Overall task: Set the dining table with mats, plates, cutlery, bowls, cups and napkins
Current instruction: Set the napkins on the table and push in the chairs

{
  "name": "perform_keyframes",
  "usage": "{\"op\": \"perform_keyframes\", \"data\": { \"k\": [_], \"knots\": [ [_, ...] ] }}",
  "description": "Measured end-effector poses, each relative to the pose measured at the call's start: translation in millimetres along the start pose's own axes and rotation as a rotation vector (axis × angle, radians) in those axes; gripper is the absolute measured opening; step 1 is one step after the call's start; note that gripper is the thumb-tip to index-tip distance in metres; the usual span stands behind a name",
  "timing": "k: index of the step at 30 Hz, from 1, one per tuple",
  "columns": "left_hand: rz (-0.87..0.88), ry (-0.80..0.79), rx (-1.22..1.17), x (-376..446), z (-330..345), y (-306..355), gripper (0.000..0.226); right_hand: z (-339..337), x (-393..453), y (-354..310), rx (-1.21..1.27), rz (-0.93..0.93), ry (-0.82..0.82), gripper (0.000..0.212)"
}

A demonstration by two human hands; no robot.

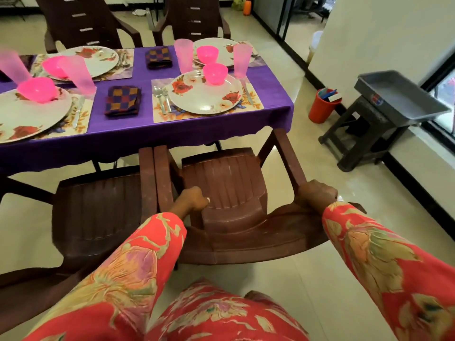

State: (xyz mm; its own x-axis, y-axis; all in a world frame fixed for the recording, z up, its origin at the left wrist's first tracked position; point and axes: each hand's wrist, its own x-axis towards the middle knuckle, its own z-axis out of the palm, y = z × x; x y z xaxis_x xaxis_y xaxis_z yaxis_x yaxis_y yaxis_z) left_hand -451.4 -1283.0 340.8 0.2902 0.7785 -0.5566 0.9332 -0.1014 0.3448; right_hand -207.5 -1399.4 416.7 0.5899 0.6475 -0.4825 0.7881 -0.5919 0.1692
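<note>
The tabletop [172,134], under a purple cloth, fills the 10 to 12 o'clock part of the view. Four mats [256,104] lie on it, each carrying one floral plate [204,99]. Four pink bowls [215,73] stand on the plates, one apiece, and four pink cups [242,60] stand beside them. Two checked napkins [123,100] lie between the settings. A spoon and fork [162,99] lie at 9 o'clock of the nearest plate, a knife [247,93] at 3 o'clock. Four brown chairs [226,190] show: two at the near edge, two at the far. The left hand [193,199] curls round the near right chair's left armrest; the right hand [316,194] grips its right armrest. At 3 o'clock, a red bucket [320,109] and a grey tray [401,97] on a stool.
</note>
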Motion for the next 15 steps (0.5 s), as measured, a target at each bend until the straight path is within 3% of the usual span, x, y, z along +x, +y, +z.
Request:
{"op": "perform_keyframes", "data": {
  "k": [3,8,15],
  "knots": [
    [0.121,0.110,-0.085,1,-4,26,0.036,5,13,-1,0.040,0.002,-0.017,0.047],
    [0.312,0.434,-0.188,16,3,73,0.029,11,50,16,-0.006,-0.165,-0.142,0.045],
    [0.400,0.520,-0.175,42,21,167,0.025,-1,117,67,0.179,-0.230,-0.303,0.036]
  ]
}}
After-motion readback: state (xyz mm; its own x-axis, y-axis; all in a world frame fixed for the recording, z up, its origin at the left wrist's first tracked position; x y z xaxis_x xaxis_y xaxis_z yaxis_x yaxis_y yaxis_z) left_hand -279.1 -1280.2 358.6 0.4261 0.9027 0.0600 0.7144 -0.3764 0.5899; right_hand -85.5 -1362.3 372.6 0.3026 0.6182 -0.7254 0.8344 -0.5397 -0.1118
